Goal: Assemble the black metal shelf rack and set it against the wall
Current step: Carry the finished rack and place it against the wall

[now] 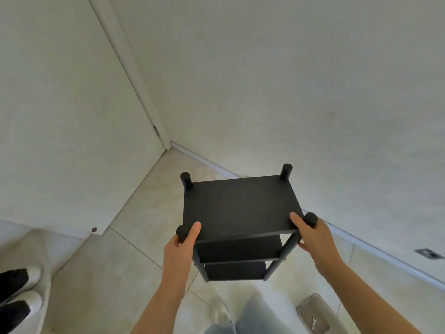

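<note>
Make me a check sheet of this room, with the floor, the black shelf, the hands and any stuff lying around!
Surface: pale tiled floor.
Job's things: black shelf rack, upright, three shelves showing, close to the white wall; whether it touches the wall, cannot tell.
Clutter: grey tray at lower right with a small wrench on it; black-and-white shoes at the left edge.
Grippers: left hand grips the front left post; right hand grips the front right post.
Cables: nothing seen.
Surroundings: white door on the left; dark socket low on the wall.
</note>
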`<state>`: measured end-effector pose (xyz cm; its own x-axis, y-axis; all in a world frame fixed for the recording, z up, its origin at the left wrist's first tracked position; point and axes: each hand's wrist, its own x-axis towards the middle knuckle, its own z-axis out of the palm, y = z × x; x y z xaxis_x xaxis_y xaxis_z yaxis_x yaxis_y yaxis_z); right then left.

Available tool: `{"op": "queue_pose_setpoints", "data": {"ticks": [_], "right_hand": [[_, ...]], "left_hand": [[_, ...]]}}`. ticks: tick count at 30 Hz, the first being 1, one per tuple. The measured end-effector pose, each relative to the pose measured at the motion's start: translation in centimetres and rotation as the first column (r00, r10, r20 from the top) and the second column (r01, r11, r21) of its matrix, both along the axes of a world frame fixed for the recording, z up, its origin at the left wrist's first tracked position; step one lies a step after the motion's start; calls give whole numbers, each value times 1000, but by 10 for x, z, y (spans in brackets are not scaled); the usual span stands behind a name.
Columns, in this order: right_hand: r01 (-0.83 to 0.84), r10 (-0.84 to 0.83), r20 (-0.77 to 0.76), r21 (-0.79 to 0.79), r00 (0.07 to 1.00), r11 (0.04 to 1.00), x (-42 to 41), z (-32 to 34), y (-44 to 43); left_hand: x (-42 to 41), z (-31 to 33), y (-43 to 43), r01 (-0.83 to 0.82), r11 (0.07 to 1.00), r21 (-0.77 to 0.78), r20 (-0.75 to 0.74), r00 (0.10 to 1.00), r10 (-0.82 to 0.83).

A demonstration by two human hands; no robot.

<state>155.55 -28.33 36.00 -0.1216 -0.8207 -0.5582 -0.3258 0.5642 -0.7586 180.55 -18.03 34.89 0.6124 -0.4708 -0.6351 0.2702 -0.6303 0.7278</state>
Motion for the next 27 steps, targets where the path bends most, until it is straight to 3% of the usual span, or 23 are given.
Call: {"op": "queue_pose_setpoints", "data": {"ticks": [4,10,19,27], "right_hand": [[102,-102,-28,10,994,995,-3,-4,-22],[213,-211,-60,22,976,977,-17,-28,-65],[226,-204,-157,137,966,964,-46,-80,-144],[345,-320,-137,244,937,906,-59,-159,-195]], "left_hand": [[5,1,-48,131,991,1,-63,989,-131],[-2,-21,-122,181,982,56,-110,979,-174],[-18,-80,-225,212,966,150,-219,960,-176],[-24,-158,-301,344,937,65,-344,889,-303]]}}
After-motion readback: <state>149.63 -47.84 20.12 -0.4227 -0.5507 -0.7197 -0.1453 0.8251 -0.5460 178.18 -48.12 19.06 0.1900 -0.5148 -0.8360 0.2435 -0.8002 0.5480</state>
